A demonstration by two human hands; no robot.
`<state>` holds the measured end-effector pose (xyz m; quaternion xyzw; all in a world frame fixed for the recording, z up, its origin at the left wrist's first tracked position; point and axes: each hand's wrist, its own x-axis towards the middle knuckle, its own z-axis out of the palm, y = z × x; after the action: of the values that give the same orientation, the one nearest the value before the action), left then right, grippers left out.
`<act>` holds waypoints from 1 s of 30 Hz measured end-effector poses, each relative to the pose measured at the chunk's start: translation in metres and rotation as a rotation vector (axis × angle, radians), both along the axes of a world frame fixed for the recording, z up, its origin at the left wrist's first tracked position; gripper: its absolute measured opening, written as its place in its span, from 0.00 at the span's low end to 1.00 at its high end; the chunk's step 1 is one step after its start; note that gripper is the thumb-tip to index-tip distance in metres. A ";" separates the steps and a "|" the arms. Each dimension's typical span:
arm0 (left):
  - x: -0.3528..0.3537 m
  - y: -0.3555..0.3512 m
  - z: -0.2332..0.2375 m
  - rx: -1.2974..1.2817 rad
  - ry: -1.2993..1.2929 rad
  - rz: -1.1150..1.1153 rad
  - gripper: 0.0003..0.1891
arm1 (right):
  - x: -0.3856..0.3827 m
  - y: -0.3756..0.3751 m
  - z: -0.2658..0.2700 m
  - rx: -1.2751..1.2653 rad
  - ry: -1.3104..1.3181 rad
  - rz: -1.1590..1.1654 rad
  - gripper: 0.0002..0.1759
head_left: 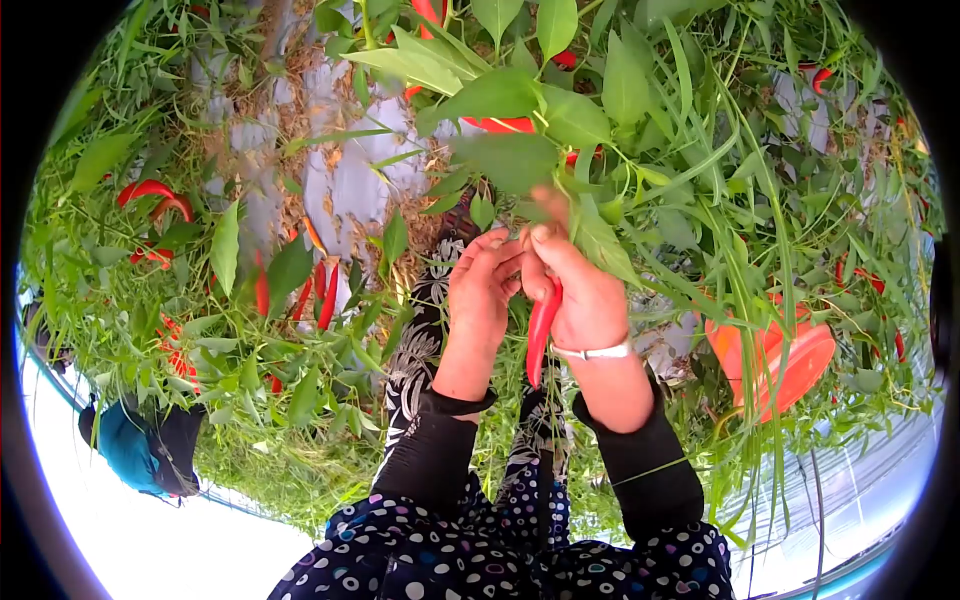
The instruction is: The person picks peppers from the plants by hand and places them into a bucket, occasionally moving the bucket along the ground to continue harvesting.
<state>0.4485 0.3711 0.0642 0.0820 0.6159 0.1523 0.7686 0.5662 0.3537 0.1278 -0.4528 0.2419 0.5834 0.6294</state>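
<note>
In the head view a long red chili pepper [541, 330] hangs tip-down from my right hand [585, 295], whose fingers are closed around its upper end. My left hand [482, 285] is right beside it, fingers curled and bent toward the right fingertips. Whether the left fingers pinch a stem or leaf I cannot make out. Just above both hands are broad green pepper leaves [505, 160], and another red chili [500, 125] shows partly behind them.
An orange-red plastic container [800, 360] sits tilted among the plants at right. More red chilies [327, 295] hang at left. Long grass blades [745, 250] cross the right side. Grey ground sheeting [350, 185] with dry litter lies between the rows. A teal and black bundle [145, 445] is at lower left.
</note>
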 end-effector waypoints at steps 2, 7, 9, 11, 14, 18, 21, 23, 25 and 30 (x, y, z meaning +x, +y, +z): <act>0.001 -0.002 -0.002 0.011 -0.052 0.008 0.13 | -0.002 0.020 -0.032 -0.153 -0.362 0.025 0.17; -0.002 0.001 0.006 -0.059 0.029 -0.071 0.14 | 0.002 0.060 -0.087 -0.191 -0.830 0.014 0.13; -0.003 -0.001 0.004 -0.005 -0.014 -0.059 0.14 | 0.009 0.059 -0.088 -0.232 -0.931 0.005 0.11; -0.006 -0.002 0.001 -0.005 -0.042 -0.059 0.14 | 0.011 0.051 -0.084 -0.295 -1.028 0.045 0.11; -0.007 -0.005 -0.002 -0.027 -0.018 -0.043 0.14 | 0.007 0.032 -0.063 -0.427 -1.205 0.138 0.12; -0.007 -0.010 -0.005 0.000 -0.067 -0.027 0.14 | 0.002 0.000 -0.036 -0.235 -0.953 0.218 0.12; -0.007 -0.008 0.000 0.075 -0.053 -0.121 0.15 | -0.007 -0.023 -0.016 0.063 -0.376 0.231 0.09; -0.007 -0.010 0.000 0.000 -0.018 -0.079 0.15 | 0.001 -0.040 0.004 0.124 -0.247 0.244 0.09; -0.003 -0.010 0.004 -0.088 0.088 -0.003 0.14 | 0.007 -0.062 0.017 0.183 -0.123 0.255 0.10; -0.001 -0.006 0.003 -0.041 -0.206 -0.159 0.22 | 0.005 -0.096 0.055 0.141 0.181 0.408 0.26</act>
<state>0.4473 0.3652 0.0668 0.0989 0.5282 0.0857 0.8390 0.5710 0.2573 0.1827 -0.3932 0.1594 0.7523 0.5040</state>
